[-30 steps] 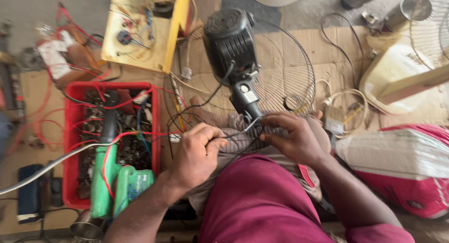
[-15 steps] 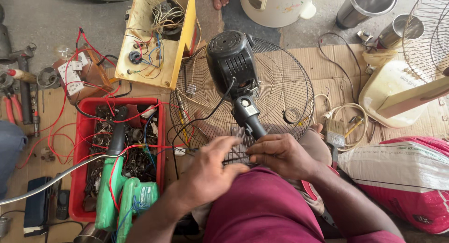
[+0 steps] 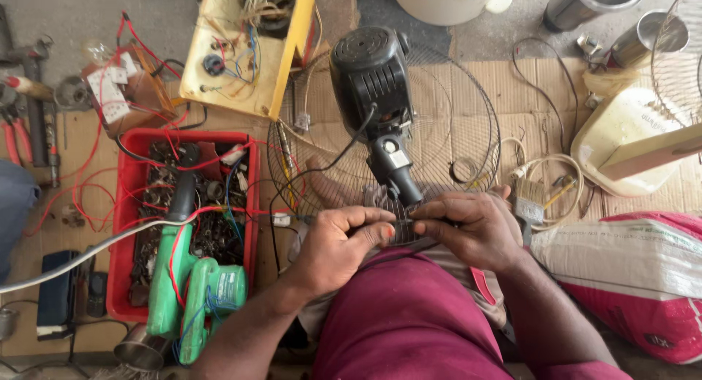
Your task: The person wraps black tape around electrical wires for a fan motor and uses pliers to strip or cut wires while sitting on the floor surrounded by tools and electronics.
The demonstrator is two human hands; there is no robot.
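head view: left hand (image 3: 344,245) and right hand (image 3: 472,230) pinch the fan neck (image 3: 398,175) (black) between them.

The fan motor (image 3: 369,69) was matt black plastic. Under it lay a thin metal wire guard (image 3: 468,117) on rough brown cardboard (image 3: 541,95). Left of the motor, the red tray (image 3: 124,226) looked like smooth plastic.

I'm sitting in a small repair workshop: left of my hands a red tray (image 3: 124,226) of loose parts and a green power tool (image 3: 191,292), ahead an opened fan motor (image 3: 369,76) on its wire guard (image 3: 453,131), pliers (image 3: 13,135) far left.
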